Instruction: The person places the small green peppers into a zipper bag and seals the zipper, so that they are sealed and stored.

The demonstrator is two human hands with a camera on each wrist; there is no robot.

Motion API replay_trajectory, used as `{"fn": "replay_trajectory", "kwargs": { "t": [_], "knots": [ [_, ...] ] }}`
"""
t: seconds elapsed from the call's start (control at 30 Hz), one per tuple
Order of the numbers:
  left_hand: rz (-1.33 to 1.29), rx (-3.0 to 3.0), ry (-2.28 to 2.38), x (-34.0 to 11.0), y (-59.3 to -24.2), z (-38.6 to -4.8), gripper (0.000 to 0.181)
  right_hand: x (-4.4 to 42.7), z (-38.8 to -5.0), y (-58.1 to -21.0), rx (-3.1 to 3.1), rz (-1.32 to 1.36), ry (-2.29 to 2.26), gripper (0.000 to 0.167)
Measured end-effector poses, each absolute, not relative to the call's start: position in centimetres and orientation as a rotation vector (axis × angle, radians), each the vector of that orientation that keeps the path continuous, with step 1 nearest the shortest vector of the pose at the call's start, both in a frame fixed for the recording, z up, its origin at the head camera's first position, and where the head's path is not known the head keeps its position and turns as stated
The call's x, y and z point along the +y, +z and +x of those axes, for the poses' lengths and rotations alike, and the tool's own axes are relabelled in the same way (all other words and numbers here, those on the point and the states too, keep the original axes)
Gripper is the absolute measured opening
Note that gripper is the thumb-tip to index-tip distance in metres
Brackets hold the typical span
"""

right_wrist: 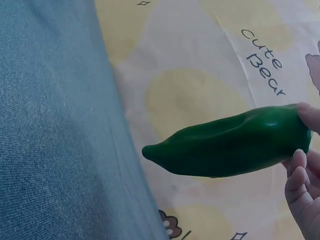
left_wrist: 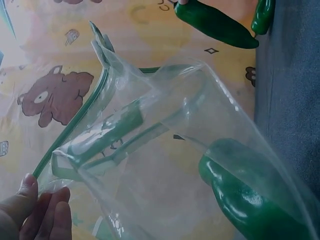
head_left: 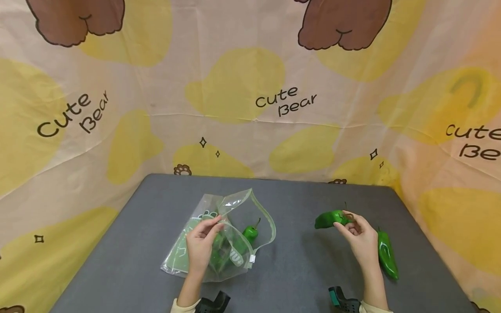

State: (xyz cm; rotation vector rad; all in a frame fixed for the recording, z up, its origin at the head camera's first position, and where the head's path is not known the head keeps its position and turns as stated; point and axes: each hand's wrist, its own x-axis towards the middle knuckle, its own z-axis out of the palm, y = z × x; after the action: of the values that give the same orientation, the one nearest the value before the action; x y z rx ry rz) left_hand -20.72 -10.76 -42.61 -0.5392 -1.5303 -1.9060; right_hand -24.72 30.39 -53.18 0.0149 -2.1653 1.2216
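My left hand (head_left: 201, 245) pinches the rim of a clear zip bag (head_left: 180, 256) with a green edge and a white slider (head_left: 252, 259). The bag's mouth gapes toward the right. Inside lies a green pepper (head_left: 249, 234), its stem pointing up; more green shows through the plastic below it, too blurred to count. My right hand (head_left: 362, 241) holds another green pepper (head_left: 328, 219) by its stem end, above the table and apart from the bag. In the right wrist view that held pepper (right_wrist: 230, 145) points its narrow tip left.
A further green pepper (head_left: 387, 255) lies on the grey table (head_left: 289, 278), just right of my right hand. Behind the table hangs a cloth (head_left: 242, 87) printed with bears and lettering. Dark straps (head_left: 213, 302) sit at both wrists.
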Motion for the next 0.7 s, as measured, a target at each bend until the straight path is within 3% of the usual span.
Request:
{"fn": "replay_trajectory", "kwargs": {
  "t": [0.33, 0.7],
  "knots": [
    [-0.479, -1.574, -1.926, -10.76, -42.91, -20.46, 0.014, 30.31, -24.3, -53.72, -2.172, 0.066, 1.202, 0.048],
    [-0.491, -1.593, -1.938, -10.38, -42.64, -20.54, 0.013, 30.72, -24.48, -53.53, -2.113, 0.008, 1.293, 0.03]
  ]
}}
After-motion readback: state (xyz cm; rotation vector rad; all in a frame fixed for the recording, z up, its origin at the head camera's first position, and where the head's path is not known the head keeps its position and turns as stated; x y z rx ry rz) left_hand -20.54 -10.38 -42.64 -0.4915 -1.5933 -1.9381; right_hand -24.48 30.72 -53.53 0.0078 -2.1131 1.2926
